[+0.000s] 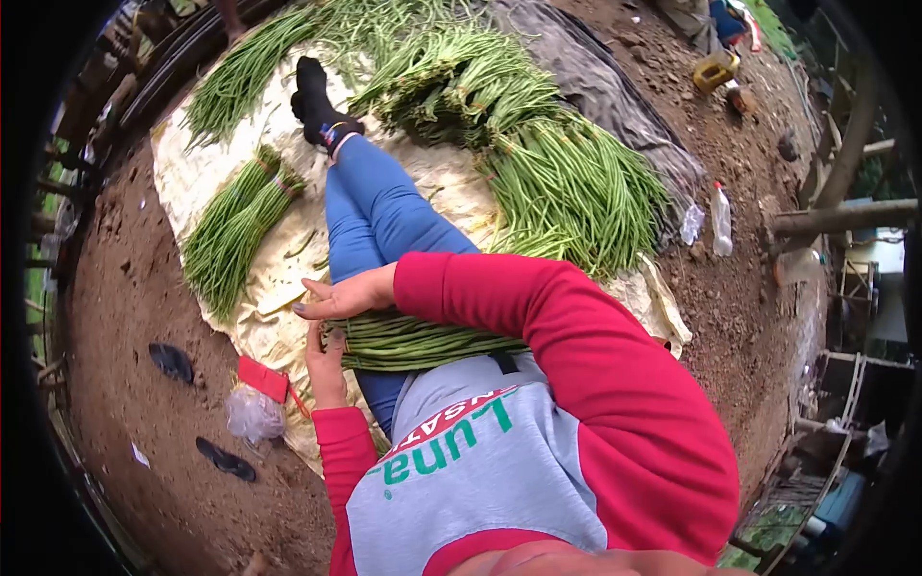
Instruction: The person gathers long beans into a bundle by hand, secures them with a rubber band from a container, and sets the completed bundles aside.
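A bundle of long green beans (423, 343) lies across my lap, its ends toward the left. At that left end is my left hand (327, 370), its thumb on the beans and its fingers along the bundle's tips, closed on it. My right hand (353, 295) reaches over from the right, at the bundle's upper edge. Its fingers are stretched out to the left with the thumb apart, and I see nothing held in it. Part of the bundle is covered by my right forearm and sleeve.
A pale sheet (279, 312) lies on brown soil beneath me. Tied bean bundles (240, 226) are at its left; large bean piles (576, 187) lie ahead and right. Sandals (226, 459), a red pouch (263, 379), a plastic bottle (720, 221) and a yellow container (715, 71) surround the sheet.
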Demonstrator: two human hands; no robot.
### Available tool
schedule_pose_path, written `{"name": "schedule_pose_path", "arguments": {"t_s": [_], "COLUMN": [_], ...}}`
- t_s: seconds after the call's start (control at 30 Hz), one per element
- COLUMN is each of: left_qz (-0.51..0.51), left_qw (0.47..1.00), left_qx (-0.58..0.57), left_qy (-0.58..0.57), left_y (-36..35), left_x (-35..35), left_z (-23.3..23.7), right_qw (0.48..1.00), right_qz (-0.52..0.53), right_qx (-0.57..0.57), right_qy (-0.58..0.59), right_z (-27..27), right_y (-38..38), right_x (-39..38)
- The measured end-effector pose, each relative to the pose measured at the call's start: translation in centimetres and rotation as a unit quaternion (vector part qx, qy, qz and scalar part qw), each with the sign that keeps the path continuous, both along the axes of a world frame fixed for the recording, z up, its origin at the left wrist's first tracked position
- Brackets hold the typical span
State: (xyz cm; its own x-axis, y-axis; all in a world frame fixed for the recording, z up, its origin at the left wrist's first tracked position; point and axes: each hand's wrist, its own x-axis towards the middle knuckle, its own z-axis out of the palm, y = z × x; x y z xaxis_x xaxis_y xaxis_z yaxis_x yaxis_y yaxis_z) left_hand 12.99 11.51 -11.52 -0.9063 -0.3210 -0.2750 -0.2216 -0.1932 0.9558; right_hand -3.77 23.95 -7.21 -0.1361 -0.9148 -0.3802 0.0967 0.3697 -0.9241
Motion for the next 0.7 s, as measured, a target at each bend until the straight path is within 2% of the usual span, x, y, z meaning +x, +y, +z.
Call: {"name": "schedule_pose_path", "arguments": {"t_s": [0.07, 0.17, 0.2, 0.23, 0.27, 0.33, 0.37, 0.4, 0.47, 0.53, 0.57, 0.63, 0.67, 0.7], "left_qz": [-0.013, 0.002, 0.017, 0.041, 0.038, 0.060, 0.065, 0.066, 0.041, 0.065, 0.053, 0.046, 0.045, 0.044], "left_qw": [0.999, 0.995, 0.993, 0.992, 0.992, 0.991, 0.991, 0.991, 0.994, 0.991, 0.992, 0.992, 0.993, 0.993], "left_qx": [0.038, 0.075, 0.079, 0.071, 0.072, 0.079, 0.069, 0.070, 0.032, 0.023, 0.013, 0.000, -0.007, -0.013], "left_qy": [-0.023, -0.070, -0.085, -0.094, -0.100, -0.087, -0.091, -0.095, -0.100, -0.118, -0.112, -0.115, -0.111, -0.106], "left_y": [0.2, 0.0, 0.0, 1.1, 1.3, 1.8, 2.2, 1.9, 1.0, 2.0, 2.2, 2.4, 2.5, 2.5], "left_x": [-1.3, -1.2, -1.5, -2.1, -2.6, -3.0, -3.5, -3.6, -3.2, -4.0, -4.0, -3.6, -3.5, -3.5], "left_z": [0.4, -1.0, -1.6, -0.3, -0.3, -0.6, -0.3, -0.8, -2.0, -0.4, -0.2, -0.1, -0.2, -0.1], "right_qw": [0.996, 0.971, 0.959, 0.933, 0.913, 0.803, 0.747, 0.709, 0.612, 0.609, 0.626, 0.638, 0.646, 0.656], "right_qz": [-0.055, -0.126, -0.171, -0.257, -0.361, -0.472, -0.511, -0.560, -0.543, -0.518, -0.496, -0.458, -0.434, -0.439], "right_qx": [-0.065, -0.150, -0.118, -0.104, -0.039, 0.115, 0.190, 0.242, 0.437, 0.483, 0.497, 0.496, 0.503, 0.510], "right_qy": [0.008, 0.134, 0.192, 0.229, 0.186, 0.346, 0.380, 0.354, 0.373, 0.357, 0.340, 0.370, 0.376, 0.343], "right_z": [0.2, 1.4, 2.4, 1.2, 1.4, -3.6, -6.2, -8.6, -11.8, -15.7, -17.5, -18.1, -16.3, -16.0], "right_y": [1.9, 7.7, 11.0, 14.3, 18.0, 25.8, 29.8, 33.8, 39.1, 42.9, 44.2, 45.0, 44.4, 44.7], "right_x": [-0.8, -5.3, -7.3, -9.5, -11.1, -15.4, -16.9, -18.2, -20.1, -21.6, -22.3, -22.9, -23.2, -23.8]}}
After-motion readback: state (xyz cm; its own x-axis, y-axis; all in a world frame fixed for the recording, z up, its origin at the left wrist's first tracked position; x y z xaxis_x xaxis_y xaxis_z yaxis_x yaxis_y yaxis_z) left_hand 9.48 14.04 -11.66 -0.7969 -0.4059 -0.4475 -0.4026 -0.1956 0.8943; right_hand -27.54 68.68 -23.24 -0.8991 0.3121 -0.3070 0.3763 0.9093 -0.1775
